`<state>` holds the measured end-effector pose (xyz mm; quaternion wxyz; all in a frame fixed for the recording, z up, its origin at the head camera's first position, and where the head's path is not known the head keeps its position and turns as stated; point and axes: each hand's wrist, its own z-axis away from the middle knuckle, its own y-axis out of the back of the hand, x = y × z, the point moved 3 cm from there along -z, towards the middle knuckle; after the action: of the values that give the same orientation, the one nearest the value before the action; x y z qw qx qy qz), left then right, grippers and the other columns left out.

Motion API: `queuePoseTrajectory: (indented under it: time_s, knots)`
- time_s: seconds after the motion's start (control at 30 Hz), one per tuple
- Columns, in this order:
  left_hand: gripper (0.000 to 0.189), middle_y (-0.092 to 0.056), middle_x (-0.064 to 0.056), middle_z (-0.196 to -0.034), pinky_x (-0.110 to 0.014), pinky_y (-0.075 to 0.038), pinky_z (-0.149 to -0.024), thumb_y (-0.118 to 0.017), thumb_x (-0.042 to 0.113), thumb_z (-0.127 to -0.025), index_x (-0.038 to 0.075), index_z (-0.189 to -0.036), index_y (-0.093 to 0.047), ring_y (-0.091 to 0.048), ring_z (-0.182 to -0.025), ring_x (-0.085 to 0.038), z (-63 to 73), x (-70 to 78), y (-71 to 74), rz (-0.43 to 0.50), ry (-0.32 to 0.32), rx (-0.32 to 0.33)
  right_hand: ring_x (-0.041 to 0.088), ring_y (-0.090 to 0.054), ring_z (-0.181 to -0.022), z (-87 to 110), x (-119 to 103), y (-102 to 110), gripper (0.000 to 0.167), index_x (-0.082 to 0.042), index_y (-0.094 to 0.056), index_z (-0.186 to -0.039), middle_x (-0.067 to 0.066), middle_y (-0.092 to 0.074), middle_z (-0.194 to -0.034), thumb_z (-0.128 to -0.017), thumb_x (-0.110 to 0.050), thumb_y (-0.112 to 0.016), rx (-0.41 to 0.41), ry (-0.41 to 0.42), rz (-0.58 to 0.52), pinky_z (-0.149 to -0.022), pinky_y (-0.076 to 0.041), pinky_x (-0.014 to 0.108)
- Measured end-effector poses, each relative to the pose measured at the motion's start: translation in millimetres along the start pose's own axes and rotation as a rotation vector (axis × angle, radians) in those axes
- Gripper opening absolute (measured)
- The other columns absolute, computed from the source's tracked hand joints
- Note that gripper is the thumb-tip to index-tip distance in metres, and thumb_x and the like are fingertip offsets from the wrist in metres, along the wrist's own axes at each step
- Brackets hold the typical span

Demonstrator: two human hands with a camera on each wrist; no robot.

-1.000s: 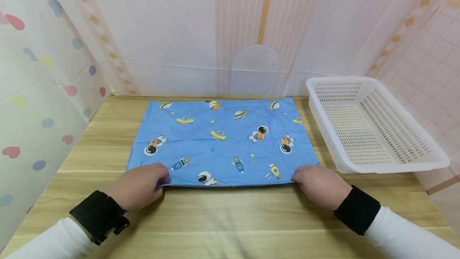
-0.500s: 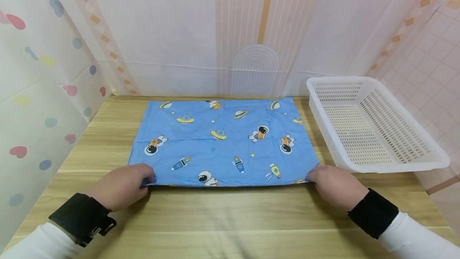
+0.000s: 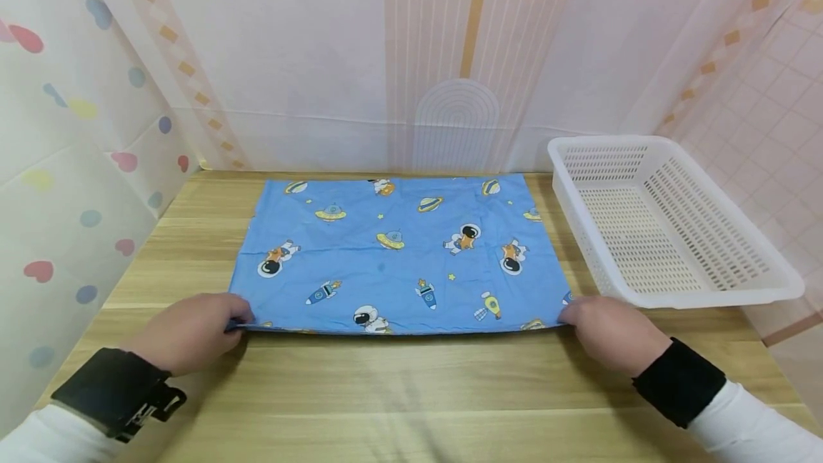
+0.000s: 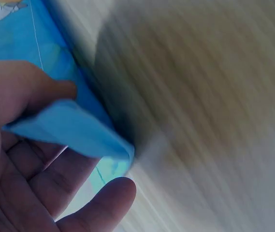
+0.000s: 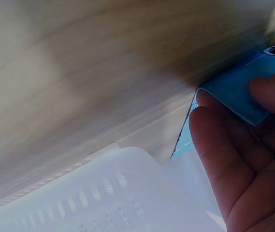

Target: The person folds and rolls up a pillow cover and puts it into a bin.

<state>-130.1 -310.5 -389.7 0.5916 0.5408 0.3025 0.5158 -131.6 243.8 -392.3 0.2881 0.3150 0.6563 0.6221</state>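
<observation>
A blue cloth (image 3: 386, 263) printed with astronauts, rockets and saucers lies spread as a rectangle on the wooden table. At its near left corner, my left hand (image 3: 193, 331) pinches the edge between thumb and fingers. The left wrist view shows a flap of the cloth (image 4: 74, 128) caught under the thumb, with the other fingers extended beneath. My right hand (image 3: 614, 334) pinches the near right corner. In the right wrist view the thumb presses the cloth's corner (image 5: 236, 94) against the fingers. The near edge runs nearly straight between both hands.
A white perforated plastic basket (image 3: 617, 288) stands at the right, close beside my right hand. Bare wood of the table (image 3: 398, 391) stretches in front of the cloth. Patterned wall sheets (image 3: 289, 56) enclose the back and sides.
Both hands have slid apart along the cloth's near edge, the left hand leftward and the right hand rightward, out to the corners. The rest of the cloth and the basket stay put.
</observation>
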Motion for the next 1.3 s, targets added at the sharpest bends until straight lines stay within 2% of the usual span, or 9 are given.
queuePoseTrajectory:
  time_s: [0.17,0.4,0.53,0.7,0.93,1.17,1.3]
  knots:
    - [0.011,-0.072,0.007,-0.090,-0.041,-0.057,-0.074,-0.078,0.008,-0.088,0.017,-0.093,-0.076,-0.059,-0.079,-0.010,5.7,-9.1,4.0,-0.040,-0.005,0.011,0.009,-0.068,-0.074,2.1,2,1,0.031,-0.020,-0.070,-0.079,-0.008,-0.071,-0.080,-0.085,0.011,-0.070,-0.021,-0.007,0.009,-0.065,-0.057,0.030]
    - [0.009,-0.076,0.005,-0.095,-0.049,-0.061,-0.081,-0.080,0.012,-0.090,0.018,-0.097,-0.080,-0.067,-0.085,-0.012,11.6,-21.2,8.5,-0.029,0.012,0.013,0.006,-0.065,-0.072,3.7,3,4,0.033,-0.021,-0.070,-0.079,-0.009,-0.069,-0.079,-0.085,0.012,-0.068,-0.053,-0.019,-0.008,-0.065,-0.056,0.031]
    - [0.011,-0.078,0.004,-0.096,-0.052,-0.061,-0.084,-0.080,0.011,-0.089,0.018,-0.097,-0.081,-0.071,-0.089,-0.016,15.3,-26.9,11.7,-0.042,0.010,0.044,0.003,-0.061,-0.069,3.8,3,5,0.034,-0.021,-0.070,-0.078,-0.010,-0.068,-0.076,-0.085,0.013,-0.067,-0.070,-0.025,-0.017,-0.063,-0.055,0.030]
    - [0.012,-0.077,0.005,-0.096,-0.049,-0.061,-0.082,-0.081,0.009,-0.089,0.018,-0.097,-0.080,-0.070,-0.087,-0.014,20.0,-32.2,17.2,-0.070,-0.012,0.077,0.000,-0.054,-0.064,4.8,3,5,0.036,-0.021,-0.068,-0.076,-0.012,-0.064,-0.071,-0.083,0.014,-0.067,-0.075,-0.023,-0.014,-0.059,-0.052,0.029]
    - [0.013,-0.077,0.005,-0.098,-0.047,-0.061,-0.080,-0.079,0.011,-0.091,0.019,-0.101,-0.080,-0.068,-0.086,-0.011,25.1,-39.9,21.2,-0.084,0.004,0.044,-0.001,-0.055,-0.066,8.0,-3,6,0.035,-0.022,-0.066,-0.075,-0.012,-0.064,-0.072,-0.084,0.011,-0.071,-0.053,0.002,0.026,-0.057,-0.050,0.026]
    - [0.013,-0.074,0.011,-0.094,-0.038,-0.058,-0.074,-0.079,0.015,-0.092,0.025,-0.099,-0.078,-0.062,-0.081,-0.005,30.0,-47.4,21.1,-0.107,0.011,0.048,-0.002,-0.049,-0.066,9.4,-8,9,0.037,-0.022,-0.060,-0.074,-0.012,-0.058,-0.070,-0.086,0.012,-0.069,-0.064,-0.016,-0.006,-0.054,-0.044,0.024]
    - [0.013,-0.076,0.005,-0.097,-0.046,-0.060,-0.079,-0.079,0.015,-0.092,0.020,-0.104,-0.080,-0.068,-0.085,-0.012,31.9,-52.8,22.9,-0.089,0.046,0.033,0.000,-0.052,-0.066,8.3,-11,11,0.035,-0.020,-0.061,-0.077,-0.010,-0.059,-0.071,-0.085,0.014,-0.067,-0.051,-0.027,-0.014,-0.054,-0.045,0.025]
